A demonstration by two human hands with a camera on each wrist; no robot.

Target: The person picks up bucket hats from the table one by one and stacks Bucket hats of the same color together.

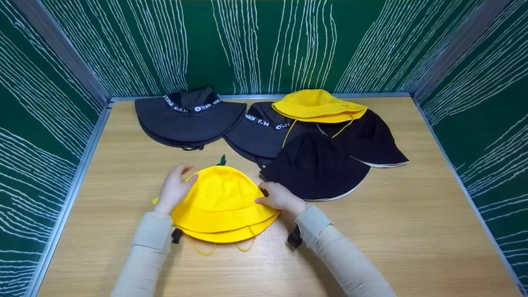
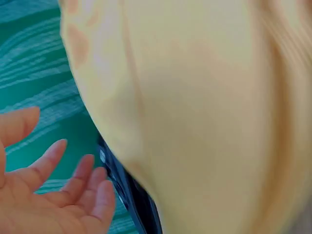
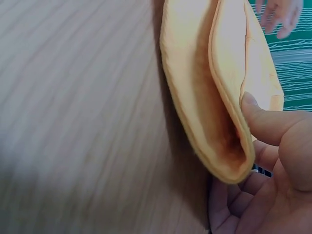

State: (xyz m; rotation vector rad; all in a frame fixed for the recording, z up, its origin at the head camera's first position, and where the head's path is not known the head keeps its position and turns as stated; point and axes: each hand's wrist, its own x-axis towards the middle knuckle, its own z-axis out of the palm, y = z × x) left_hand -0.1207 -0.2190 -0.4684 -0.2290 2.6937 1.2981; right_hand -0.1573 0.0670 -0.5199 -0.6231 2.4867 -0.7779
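Note:
A yellow bucket hat (image 1: 222,194) with a green leaf-like tip (image 1: 223,160) lies on the table between both hands, its thin yellow cords trailing toward the front. My right hand (image 1: 282,198) pinches the right side of the hat near the brim; in the right wrist view the thumb (image 3: 263,119) lies on the cloth, with the other fingers behind the fold. On the other side, my left hand (image 1: 176,189) is beside the crown. Its fingers are spread and loosely bent in the left wrist view, apart from the yellow cloth (image 2: 195,117).
Behind lie a dark grey wide-brimmed hat (image 1: 189,119) with a lettered band and a similar one (image 1: 258,134). Two black hats (image 1: 317,169) overlap on the right, and a second yellow hat (image 1: 319,106) rests on top. Green walls (image 1: 264,45) enclose the wooden table (image 1: 412,231).

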